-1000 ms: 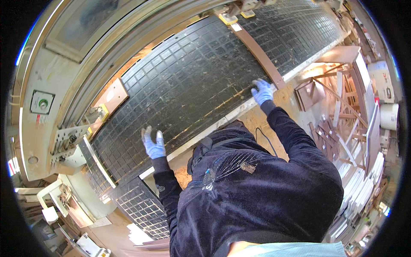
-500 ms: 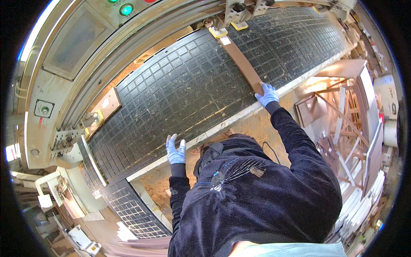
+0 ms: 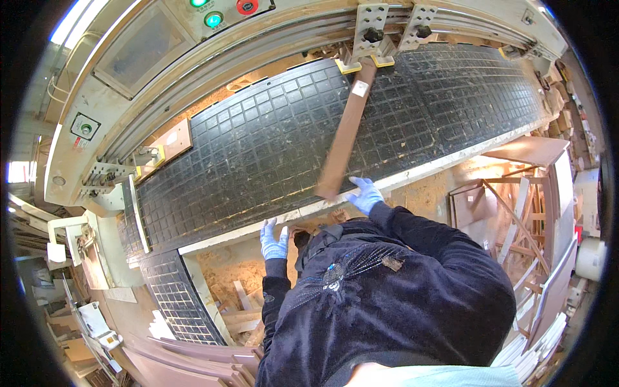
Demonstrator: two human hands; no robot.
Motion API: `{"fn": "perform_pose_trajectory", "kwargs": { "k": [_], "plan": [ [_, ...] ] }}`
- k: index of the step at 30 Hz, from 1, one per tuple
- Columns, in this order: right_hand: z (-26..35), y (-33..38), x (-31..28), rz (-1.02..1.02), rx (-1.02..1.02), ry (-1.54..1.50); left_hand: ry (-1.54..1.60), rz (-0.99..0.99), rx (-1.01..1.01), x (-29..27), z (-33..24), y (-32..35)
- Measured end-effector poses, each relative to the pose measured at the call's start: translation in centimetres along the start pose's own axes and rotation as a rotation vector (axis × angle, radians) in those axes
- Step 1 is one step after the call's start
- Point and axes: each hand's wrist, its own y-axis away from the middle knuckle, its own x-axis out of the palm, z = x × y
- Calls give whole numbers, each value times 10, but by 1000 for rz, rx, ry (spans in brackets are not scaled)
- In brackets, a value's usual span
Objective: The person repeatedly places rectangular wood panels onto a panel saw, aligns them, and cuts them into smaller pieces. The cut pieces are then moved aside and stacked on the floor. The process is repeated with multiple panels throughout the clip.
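Observation:
A long narrow brown board [image 3: 343, 132] lies slanted across a black gridded conveyor belt [image 3: 258, 148]. Its far end, with a white label, sits by the yellow-edged pads under a metal bracket, and its near end reaches the pale front rail [image 3: 400, 177]. My right hand [image 3: 365, 195], in a blue-and-white glove, is just right of that near end with fingers apart; whether a fingertip touches the board I cannot make out. Gloved alike, my left hand [image 3: 275, 240] hovers in front of the rail, fingers spread and holding nothing.
Another brown panel [image 3: 175, 143] rests by the bracket at the belt's far left. A control panel with lit green buttons [image 3: 213, 20] and a red one stands beyond. Brown boards [image 3: 174, 367] are stacked lower left; a rack of offcuts [image 3: 516, 219] stands at right.
The board has swung: its near end moved left and toward me. My right hand has moved left and no longer rests on the board's end. My left hand stays open.

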Motion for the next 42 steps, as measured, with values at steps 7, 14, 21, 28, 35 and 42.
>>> {"fn": "perform_pose_trajectory", "kwargs": {
  "k": [7,14,21,28,35,42],
  "plan": [
    [75,-114,-47,75,-344,526,-67,-71,-56,-23,-2,19],
    [11,-159,-60,-136,-178,414,1,-148,-5,-14,21,22],
    [-34,-109,-92,-287,189,368,-21,-90,-67,-4,-2,16],
    [-23,-139,-112,-236,286,353,-41,-61,-82,0,-14,12],
    [-23,-165,-118,-147,262,323,-46,-99,-70,4,-7,25],
    [-24,-173,-133,-306,167,172,-61,-63,-22,23,-4,15]
  ]
}}
